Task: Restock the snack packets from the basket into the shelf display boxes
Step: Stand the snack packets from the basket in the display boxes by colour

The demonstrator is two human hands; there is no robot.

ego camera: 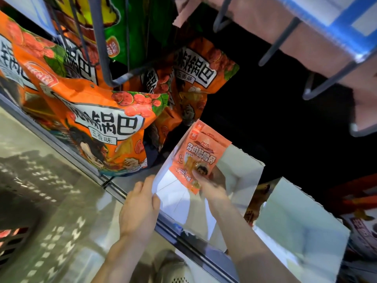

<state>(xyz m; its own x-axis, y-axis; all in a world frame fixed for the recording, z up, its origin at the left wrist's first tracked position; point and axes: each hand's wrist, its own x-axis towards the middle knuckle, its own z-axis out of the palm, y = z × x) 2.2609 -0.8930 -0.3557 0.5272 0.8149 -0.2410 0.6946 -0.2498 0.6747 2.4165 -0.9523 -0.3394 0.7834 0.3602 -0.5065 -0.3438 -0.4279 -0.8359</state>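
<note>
The right hand (212, 189) pinches the bottom of a small stack of orange snack packets (201, 155) and holds them over the open white box (240, 174) on the shelf (183, 231). The left hand (140, 207) grips the box's near corner, thumb on the white card, to keep it from sliding. The packets look light, thin and a bit slippery — I think they bend easily, so a grip low down with fingers front and back seems best. The box looks like soft card that could dent. Big orange bags (98, 123) stand just beside it. It is hard to tell how many packets there are, and the inside of the box is mostly hidden. The basket (12, 242) is cut off and blurry — the shelf behind is too dark to see.
</note>
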